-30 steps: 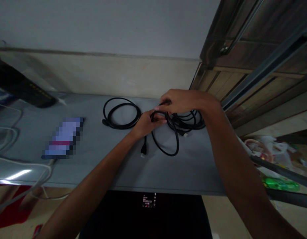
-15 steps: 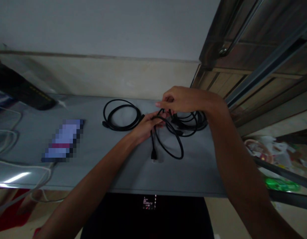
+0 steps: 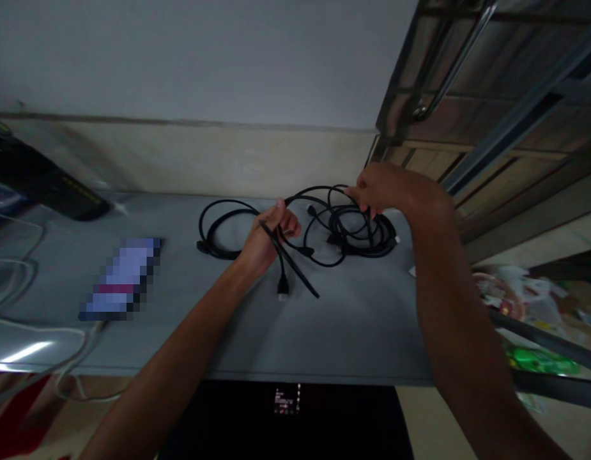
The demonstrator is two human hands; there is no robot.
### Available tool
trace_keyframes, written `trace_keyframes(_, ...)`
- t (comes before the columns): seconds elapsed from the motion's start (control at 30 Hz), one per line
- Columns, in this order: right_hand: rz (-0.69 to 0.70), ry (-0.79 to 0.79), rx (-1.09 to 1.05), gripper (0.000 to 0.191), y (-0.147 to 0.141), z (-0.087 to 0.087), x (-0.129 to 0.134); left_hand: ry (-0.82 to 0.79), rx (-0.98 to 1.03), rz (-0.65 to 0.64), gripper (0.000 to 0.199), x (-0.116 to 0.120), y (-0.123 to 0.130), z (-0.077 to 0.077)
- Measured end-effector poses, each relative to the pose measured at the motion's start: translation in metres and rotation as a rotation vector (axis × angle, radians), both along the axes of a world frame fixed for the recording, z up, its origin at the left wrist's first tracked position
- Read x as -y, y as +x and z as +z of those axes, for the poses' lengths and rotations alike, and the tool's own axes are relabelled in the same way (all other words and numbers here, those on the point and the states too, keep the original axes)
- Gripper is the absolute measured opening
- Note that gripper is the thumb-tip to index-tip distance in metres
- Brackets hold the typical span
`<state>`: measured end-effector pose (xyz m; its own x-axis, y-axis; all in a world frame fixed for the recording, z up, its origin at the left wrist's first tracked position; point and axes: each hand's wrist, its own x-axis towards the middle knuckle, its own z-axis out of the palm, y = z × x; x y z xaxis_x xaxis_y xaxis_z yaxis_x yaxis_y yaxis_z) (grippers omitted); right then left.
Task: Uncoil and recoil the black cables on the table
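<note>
Black cables with plugs on their ends lie on a grey tabletop point(image 3: 353, 332). My left hand point(image 3: 269, 239) is closed around a black cable point(image 3: 295, 271), whose loop and plug point(image 3: 282, 286) hang in front of the fingers. From there the cable arcs to the right. My right hand point(image 3: 376, 190) pinches a stretch of cable above a tangled cable pile point(image 3: 360, 246); the exact grip is partly hidden. Left of my left hand rests a neatly coiled black cable point(image 3: 216, 252), its near right side covered by that hand.
A phone point(image 3: 120, 278) with a blurred screen lies at the left, a white cord point(image 3: 79, 332) beside it. Behind it is a dark cylindrical object point(image 3: 50, 176). A wall point(image 3: 218, 150) borders the back; a metal bar point(image 3: 520, 128) slants along the right.
My hands have moved apart: the right went right over the cable pile, drawing cable with it, and the left shifted slightly left. The loop below the left hand looks narrower.
</note>
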<state>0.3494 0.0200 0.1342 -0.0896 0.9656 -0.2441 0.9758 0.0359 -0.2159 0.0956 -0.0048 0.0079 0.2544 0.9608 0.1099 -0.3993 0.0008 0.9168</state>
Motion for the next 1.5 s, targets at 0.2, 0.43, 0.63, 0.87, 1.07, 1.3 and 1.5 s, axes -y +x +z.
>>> trace_keyframes(0.2, 0.009, 0.062, 0.094, 0.023, 0.014, 0.002, 0.001, 0.018, 0.074, 0.028, 0.068, -0.004, -0.011, 0.01)
trace_keyframes(0.43, -0.009, 0.129, 0.212, 0.032, 0.035, 0.0, -0.001, 0.105, 0.079, 0.204, 0.068, -0.011, -0.037, 0.016)
trace_keyframes(0.63, -0.082, 0.133, 0.286, 0.048, 0.032, -0.002, 0.013, 0.035, 0.251, 0.179, 0.056, -0.012, -0.041, 0.015)
trace_keyframes(0.87, 0.312, 0.423, 0.183, 0.048, -0.005, -0.019, 0.003, -0.008, 0.41, 0.042, 0.057, -0.003, -0.031, 0.018)
trace_keyframes(1.07, 0.5, 0.451, -0.054, 0.041, -0.037, -0.053, -0.012, -0.072, 0.444, 0.039, 0.048, -0.003, -0.033, 0.021)
trace_keyframes(1.3, 0.416, 0.578, -0.135, 0.024, -0.022, -0.05, -0.016, -0.08, 0.284, 0.096, 0.051, -0.008, -0.03, 0.019)
trace_keyframes(1.5, 0.442, 0.592, -0.242, 0.028, -0.025, -0.022, -0.008, 0.089, -0.017, 0.232, 0.042, -0.01, -0.02, 0.003)
